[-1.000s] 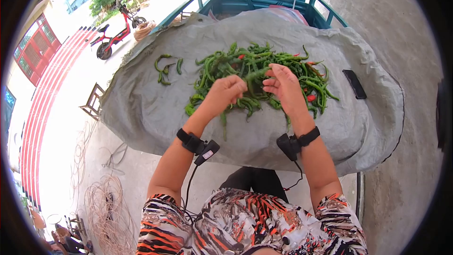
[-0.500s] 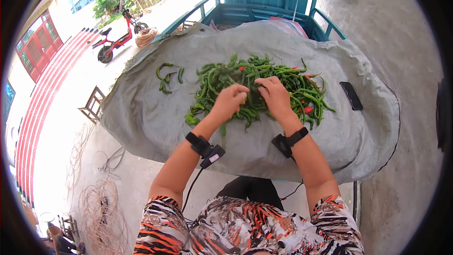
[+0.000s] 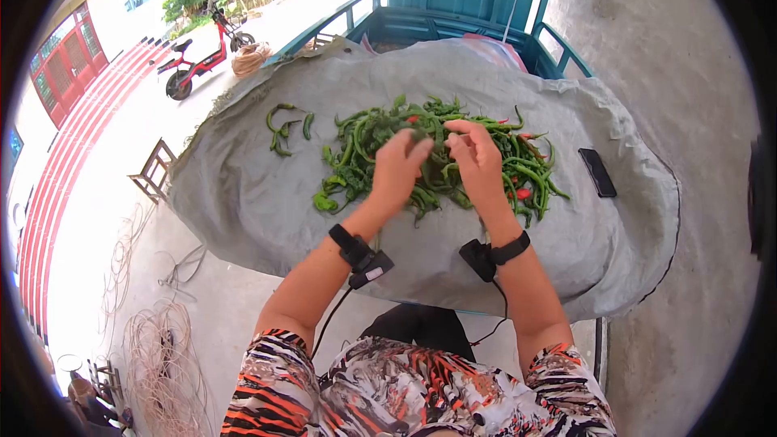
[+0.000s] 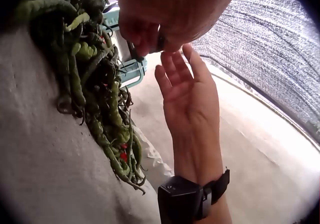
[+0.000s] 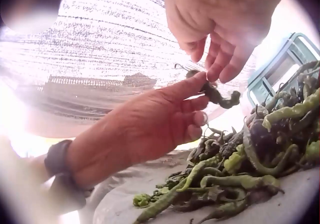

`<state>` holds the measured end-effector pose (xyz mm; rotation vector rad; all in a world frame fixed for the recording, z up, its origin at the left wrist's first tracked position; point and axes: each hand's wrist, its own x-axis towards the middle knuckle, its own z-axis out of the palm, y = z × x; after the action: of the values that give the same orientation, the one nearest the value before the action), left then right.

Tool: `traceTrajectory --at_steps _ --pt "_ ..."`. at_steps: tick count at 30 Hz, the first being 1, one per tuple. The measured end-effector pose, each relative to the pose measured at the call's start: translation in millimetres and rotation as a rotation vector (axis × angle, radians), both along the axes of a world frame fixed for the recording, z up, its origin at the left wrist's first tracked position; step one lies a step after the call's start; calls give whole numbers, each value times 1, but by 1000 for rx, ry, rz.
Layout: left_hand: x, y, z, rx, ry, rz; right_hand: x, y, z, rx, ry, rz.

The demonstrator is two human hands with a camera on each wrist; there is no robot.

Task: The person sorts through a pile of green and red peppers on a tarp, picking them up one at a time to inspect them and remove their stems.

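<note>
A heap of green chili peppers [image 3: 356,146], with a few red ones among them, lies on a grey cloth sheet [image 3: 267,202]. My left hand [image 3: 396,166] is raised over the front of the heap. In the right wrist view the left hand [image 5: 150,114] pinches a short, curled green chili pepper [image 5: 225,100] between thumb and finger, its thin stem sticking out. My right hand [image 3: 481,166] faces it, fingers loosely bent. The right hand's fingertips [image 5: 214,76] come right at the held pepper beside the left thumb. In the left wrist view the right hand [image 4: 190,94] shows its palm.
Several chili peppers [image 3: 281,129] lie apart on the sheet's left side. A black phone [image 3: 597,172] rests on the right. Behind stands a teal cargo bed [image 3: 461,24]. A stool [image 3: 154,170], tangled cord [image 3: 166,356] and red scooter [image 3: 198,65] stand or lie on the left.
The hands parted slightly, came down close together over the heap, and now stand a little raised again. The head view has shifted slightly, while the loose peppers and phone stay put.
</note>
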<state>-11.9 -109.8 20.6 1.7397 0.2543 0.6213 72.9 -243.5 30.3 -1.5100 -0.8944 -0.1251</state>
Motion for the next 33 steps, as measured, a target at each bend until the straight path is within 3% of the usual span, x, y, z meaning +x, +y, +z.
traceTrajectory --at_steps 4,6,10,14,17,21,24,27,31,33 --pt "7 40 8 -275 -194 69 27 3 -25 -416 -406 -282" --pt "5 53 3 -297 -154 211 32 9 -37 -514 -568 -306" --pt "10 55 -28 -73 -159 259 38 20 -37 -635 -637 -312" --pt "-3 29 -28 -36 52 -112 43 26 -33 -647 -681 -321" --pt "-6 10 -19 33 68 -130 29 21 -13 -525 -764 -315" --pt "0 -1 -18 78 -120 38 20 26 -5 -400 -969 -257" --pt "2 1 -20 143 -125 133 11 27 -7 -358 -952 -206" --pt "0 10 -23 45 -94 131 10 23 -13 -503 -861 -147" --pt "3 33 -9 -237 -141 154 14 15 -15 -490 -821 -397" --pt "8 48 -3 -324 -161 144 22 13 -25 -557 -630 -457"
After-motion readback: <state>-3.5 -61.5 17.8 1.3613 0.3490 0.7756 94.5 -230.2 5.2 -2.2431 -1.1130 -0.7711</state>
